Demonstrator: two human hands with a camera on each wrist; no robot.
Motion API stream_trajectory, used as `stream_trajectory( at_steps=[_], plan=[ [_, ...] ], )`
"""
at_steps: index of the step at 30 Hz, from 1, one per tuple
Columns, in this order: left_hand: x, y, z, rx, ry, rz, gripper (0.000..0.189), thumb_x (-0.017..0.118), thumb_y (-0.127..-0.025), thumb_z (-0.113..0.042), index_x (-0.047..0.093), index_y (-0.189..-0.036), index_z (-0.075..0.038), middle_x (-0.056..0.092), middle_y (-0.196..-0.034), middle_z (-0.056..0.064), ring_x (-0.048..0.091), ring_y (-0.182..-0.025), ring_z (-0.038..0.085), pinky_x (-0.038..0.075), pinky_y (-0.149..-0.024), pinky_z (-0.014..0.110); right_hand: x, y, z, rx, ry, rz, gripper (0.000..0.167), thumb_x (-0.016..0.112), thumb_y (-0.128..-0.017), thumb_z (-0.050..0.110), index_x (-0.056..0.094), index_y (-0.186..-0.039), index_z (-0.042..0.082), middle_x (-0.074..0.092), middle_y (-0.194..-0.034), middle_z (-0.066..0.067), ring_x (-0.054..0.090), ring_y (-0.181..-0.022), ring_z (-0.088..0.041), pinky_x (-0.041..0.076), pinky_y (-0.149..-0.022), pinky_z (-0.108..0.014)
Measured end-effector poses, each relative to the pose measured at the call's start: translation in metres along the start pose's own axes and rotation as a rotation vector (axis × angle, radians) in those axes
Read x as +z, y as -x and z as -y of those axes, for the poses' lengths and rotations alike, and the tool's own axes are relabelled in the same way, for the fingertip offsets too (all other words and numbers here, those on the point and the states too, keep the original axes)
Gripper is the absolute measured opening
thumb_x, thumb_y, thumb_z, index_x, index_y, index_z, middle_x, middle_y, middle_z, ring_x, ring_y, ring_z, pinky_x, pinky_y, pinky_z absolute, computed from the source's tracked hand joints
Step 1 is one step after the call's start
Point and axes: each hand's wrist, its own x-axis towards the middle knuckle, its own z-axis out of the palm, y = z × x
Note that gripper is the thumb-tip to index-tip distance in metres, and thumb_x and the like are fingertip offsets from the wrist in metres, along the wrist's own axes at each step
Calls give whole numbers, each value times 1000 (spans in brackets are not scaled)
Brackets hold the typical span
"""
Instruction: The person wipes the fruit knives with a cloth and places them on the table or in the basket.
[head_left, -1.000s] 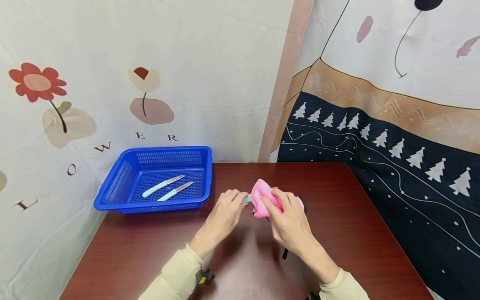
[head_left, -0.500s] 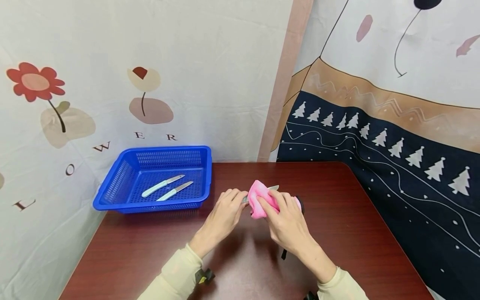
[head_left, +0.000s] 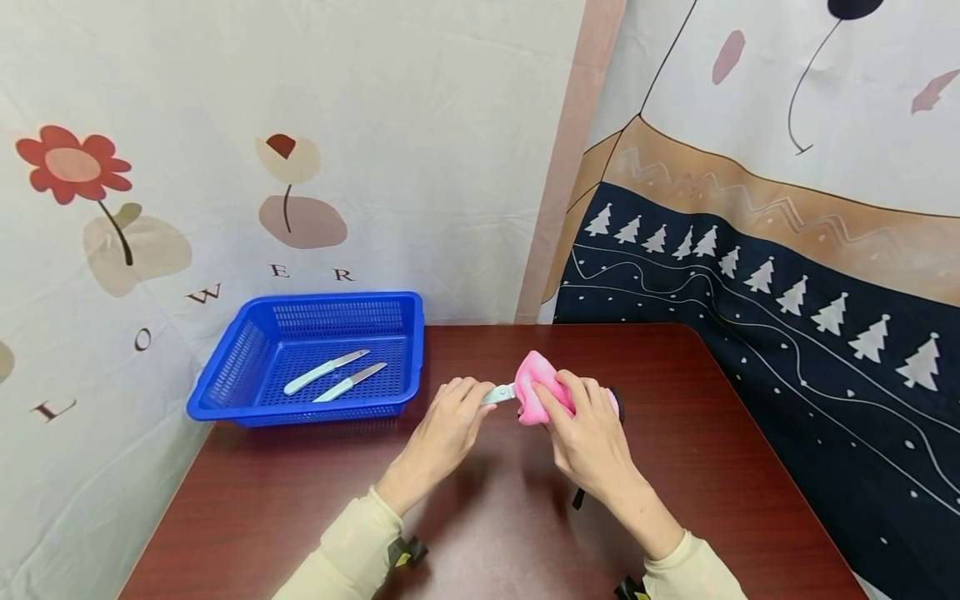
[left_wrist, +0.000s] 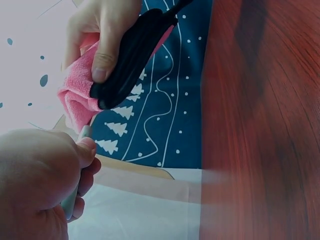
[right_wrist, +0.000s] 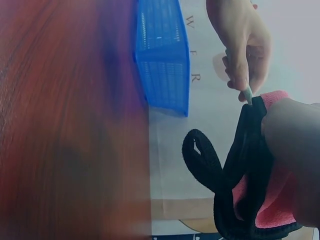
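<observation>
My left hand [head_left: 442,425] grips the pale mint handle of a small knife [head_left: 498,394], held above the table and pointing right. My right hand [head_left: 588,442] pinches a folded pink cloth [head_left: 538,390] around the knife's blade. Most of the blade is hidden inside the cloth; only the part by the handle shows. In the right wrist view, the cloth's black edging ends in a hanging loop [right_wrist: 202,160]. From the left wrist view, my right thumb [left_wrist: 102,67] presses on the cloth near that black trim.
To the left, a blue plastic basket [head_left: 300,413] stands at the back of the brown table [head_left: 675,467]. Two similar knives, one [head_left: 326,373] behind the other [head_left: 350,383], lie in it. Printed curtains hang behind and to the right.
The right hand and cloth shift slightly left, then right along the blade. The blade tip showed beyond the cloth half a second ago; now it is covered. The left hand stays nearly still.
</observation>
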Motion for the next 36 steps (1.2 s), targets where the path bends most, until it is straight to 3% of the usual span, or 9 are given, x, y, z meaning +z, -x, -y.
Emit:
stream_trajectory(
  at_steps=[13,21,28,36],
  plan=[
    [-2,1,2,-2,-12,6,22,81,-102,-11,74,-120,-2,73,-98,5,63,-90,22,51,-77,34,-1,3,-16,58,7,-10,61,86,-85,8,73,-145,11,65,-136,-26,61,-109,-41,54,-84,-53],
    [-3,3,2,-16,-22,18,22,81,-102,-12,74,-121,-3,74,-100,4,64,-91,22,51,-78,34,-2,6,-28,105,44,-29,54,82,-89,6,73,-143,7,64,-133,-29,59,-104,-44,52,-79,-54],
    [-1,5,4,-28,-25,13,23,81,-101,-11,75,-121,-3,74,-99,4,65,-92,22,51,-78,35,-5,11,-34,168,43,-50,47,75,-95,8,73,-142,5,63,-134,-29,58,-106,-48,51,-86,-60],
    [0,5,3,-45,-25,12,23,82,-100,-10,75,-120,-3,73,-98,4,65,-92,23,51,-78,36,-6,8,-22,128,9,-95,51,78,-93,10,72,-144,7,64,-133,-29,60,-108,-45,53,-84,-58]
  ],
)
